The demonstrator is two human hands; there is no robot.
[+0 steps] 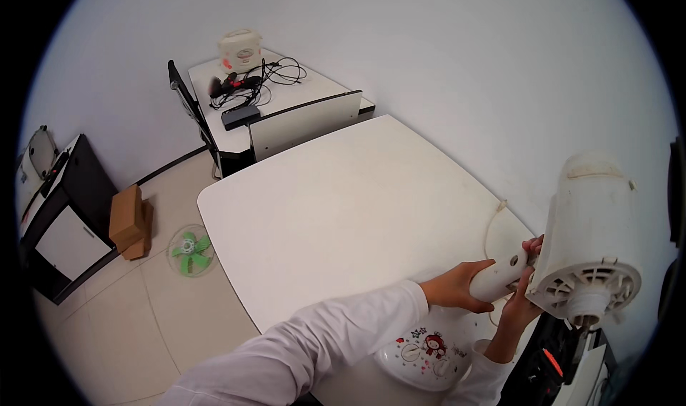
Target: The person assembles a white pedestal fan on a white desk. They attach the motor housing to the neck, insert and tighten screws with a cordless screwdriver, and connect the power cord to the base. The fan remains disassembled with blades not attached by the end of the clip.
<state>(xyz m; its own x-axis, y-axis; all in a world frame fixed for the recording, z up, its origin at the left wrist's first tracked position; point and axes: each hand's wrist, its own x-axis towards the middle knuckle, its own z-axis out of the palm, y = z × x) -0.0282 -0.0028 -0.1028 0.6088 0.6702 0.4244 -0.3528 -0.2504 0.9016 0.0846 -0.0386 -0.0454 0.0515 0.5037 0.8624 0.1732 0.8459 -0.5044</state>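
Observation:
A white electric fan without its blades stands tilted at the right of the table. Its large motor housing (592, 213) has a vented ring with a bare hub facing down toward me. My left hand (457, 286) is closed round the white fan neck (493, 279), which has a round hole in its side. Close under the housing, my right hand (520, 307) grips the neck's upper end, its fingers partly hidden. Below my wrists lies the rounded white fan base (421, 359), printed with a red cartoon figure and knobs. A pale cord (489, 231) loops behind the neck.
The white table (321, 206) meets the wall on the right. On the floor at left lies a round guard with green fan blades (191, 252), near cardboard boxes (127, 217). A farther desk bears black cables (250, 88) and a cream case (241, 51). A dark bag (536, 367) sits lower right.

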